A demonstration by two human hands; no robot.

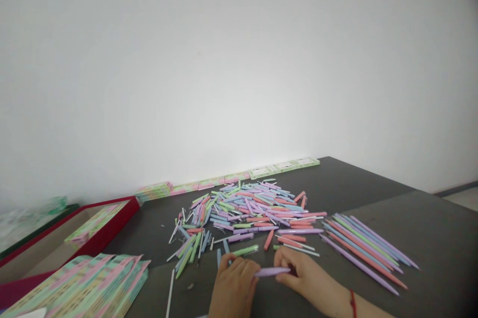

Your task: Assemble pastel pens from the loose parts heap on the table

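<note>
Between my two hands a purple pen (273,271) lies level, close to the front of the dark table. My left hand (235,285) is closed around its left end, hiding that part. At the right end, the thumb and fingers of my right hand (298,270) pinch it. Just beyond the hands spreads a pile of loose pen parts (242,206) in purple, blue, green and coral, with thin white refills among them. Off to the right, several long pens (366,248) lie side by side in a slanted row.
At front left lies a fanned stack of printed packets (89,283). Behind it stands a red-edged box (112,223) with a printed carton inside. Flat printed boxes (239,177) line the table's back edge by the wall. A white refill (170,293) lies left of my hands.
</note>
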